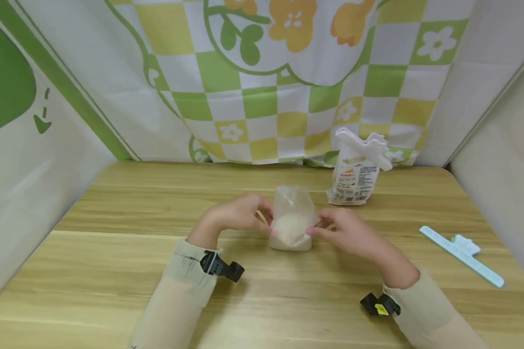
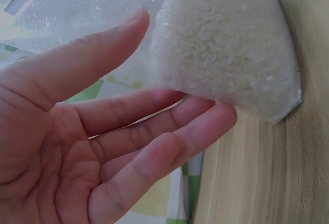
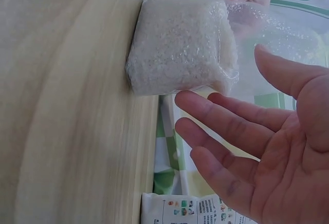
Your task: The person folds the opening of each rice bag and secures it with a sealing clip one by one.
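A clear plastic bag of white rice [image 1: 291,225] stands upright on the wooden table, its top rising as thin, see-through film. My left hand [image 1: 246,213] is at the bag's left side. In the left wrist view, the left fingertips [image 2: 205,112] touch the side of the rice bag [image 2: 226,49], while the thumb stays off it. Opposite, my right hand [image 1: 351,232] has relaxed fingers; the right wrist view shows its fingertips [image 3: 190,100] against or very close to the bag [image 3: 180,49], thumb apart. Neither hand curls round the bag.
Behind to the right stands a printed white packet [image 1: 353,179] with a white wavy clip [image 1: 364,145] at its top. A light blue long clip [image 1: 463,254] lies on the table's right. A green and yellow checked cloth [image 1: 262,106] hangs at the table's back edge [image 1: 227,167].
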Motion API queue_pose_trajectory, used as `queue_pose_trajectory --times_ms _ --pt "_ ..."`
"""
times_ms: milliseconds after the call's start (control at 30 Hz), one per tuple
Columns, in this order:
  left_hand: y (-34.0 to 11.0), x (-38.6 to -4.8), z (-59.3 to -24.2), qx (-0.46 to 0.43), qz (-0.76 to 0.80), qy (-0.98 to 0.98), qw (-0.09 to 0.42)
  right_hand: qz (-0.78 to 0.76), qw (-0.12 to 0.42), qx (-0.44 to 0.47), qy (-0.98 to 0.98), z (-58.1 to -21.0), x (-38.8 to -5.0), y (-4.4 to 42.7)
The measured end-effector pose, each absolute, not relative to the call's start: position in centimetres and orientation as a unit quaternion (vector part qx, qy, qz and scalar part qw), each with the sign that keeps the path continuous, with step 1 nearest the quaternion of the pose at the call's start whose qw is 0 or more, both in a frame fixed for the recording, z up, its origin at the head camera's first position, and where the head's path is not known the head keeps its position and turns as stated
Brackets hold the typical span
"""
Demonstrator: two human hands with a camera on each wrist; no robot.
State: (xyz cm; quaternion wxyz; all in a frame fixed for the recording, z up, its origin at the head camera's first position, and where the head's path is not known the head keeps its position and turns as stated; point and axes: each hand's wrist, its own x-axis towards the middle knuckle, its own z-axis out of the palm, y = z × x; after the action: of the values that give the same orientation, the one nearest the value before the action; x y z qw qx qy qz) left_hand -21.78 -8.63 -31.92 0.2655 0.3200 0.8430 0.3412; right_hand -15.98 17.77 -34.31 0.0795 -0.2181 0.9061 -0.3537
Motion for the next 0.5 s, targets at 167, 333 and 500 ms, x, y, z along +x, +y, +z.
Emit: queue_pose_trajectory --times_ms 167,333,500 --pt "-8.5 -21.1 -31.4 0.322 0.310 0.850 0.279 -0.360 0.088 -0.216 0.903 -34.3 -15.5 17.7" --pt "-8.5 -20.6 -31.0 0.331 0.297 0.848 0.286 -0.377 0.115 -0.217 0.893 -34.0 -15.2 17.7" --pt "-8.6 -20.5 -31.0 0.352 0.297 0.839 0.291 -0.380 0.136 -0.222 0.888 -33.6 -15.0 17.7"
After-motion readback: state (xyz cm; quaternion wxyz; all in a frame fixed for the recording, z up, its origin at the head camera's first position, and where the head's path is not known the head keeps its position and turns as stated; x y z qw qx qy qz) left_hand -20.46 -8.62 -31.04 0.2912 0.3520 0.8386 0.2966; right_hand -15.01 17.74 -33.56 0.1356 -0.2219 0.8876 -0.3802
